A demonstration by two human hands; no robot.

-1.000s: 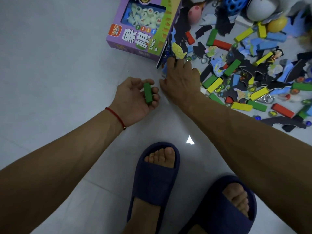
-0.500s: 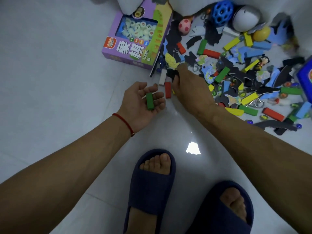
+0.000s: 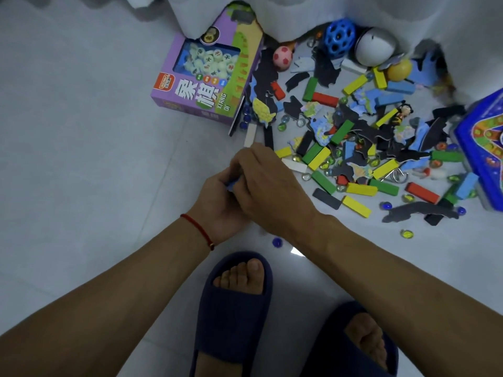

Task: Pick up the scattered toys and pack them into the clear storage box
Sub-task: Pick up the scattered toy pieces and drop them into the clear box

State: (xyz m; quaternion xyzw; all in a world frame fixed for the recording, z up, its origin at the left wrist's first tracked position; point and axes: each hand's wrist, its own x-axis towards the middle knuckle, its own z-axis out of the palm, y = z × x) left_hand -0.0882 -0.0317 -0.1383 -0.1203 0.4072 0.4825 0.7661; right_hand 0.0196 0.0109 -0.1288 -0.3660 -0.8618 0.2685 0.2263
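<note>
**Q:** Head view only, so which step is in hand?

**A:** Gathering, I judge. The right hand (image 3: 272, 186) lies over the cupped left hand (image 3: 221, 205), the two touching. A sliver of something blue (image 3: 233, 183) shows between them. The left fingers curl round whatever sits in the palm, but the right hand hides the contents. Whether the right fingers are pinching a piece or have let go, I cannot tell.

**Q:** And the clear storage box?

**A:** Not in view, so packing cannot be checked. The scattered toys (image 3: 353, 137) lie on the floor (image 3: 81, 159) just beyond the hands, against a white curtain (image 3: 299, 14).

**Q:** What does the next move call for?

**A:** Probably seating the piece in the left palm, then reaching forward again. The white block (image 3: 250, 135) and a second white block (image 3: 294, 165) lie nearest. A palm holds few blocks, so a trip to the box seems due soon.

**Q:** Counts?

**A:** Two boxed games: the purple chess box (image 3: 206, 83) and a blue board game box (image 3: 483, 148), partly cut by the frame. Three balls: a blue holed ball (image 3: 339, 37), a pink football (image 3: 282, 57) and a yellow ball (image 3: 399, 69), with a grey-and-white dome (image 3: 377, 47) beside them. One small figurine (image 3: 400, 114). One loose blue marble (image 3: 277, 242) by the slipper (image 3: 234, 317), and a yellow-green marble (image 3: 407, 234) lying apart. The coloured blocks, dark puzzle pieces and other marbles overlap too much for an exact count; dozens in all, I judge.
</note>
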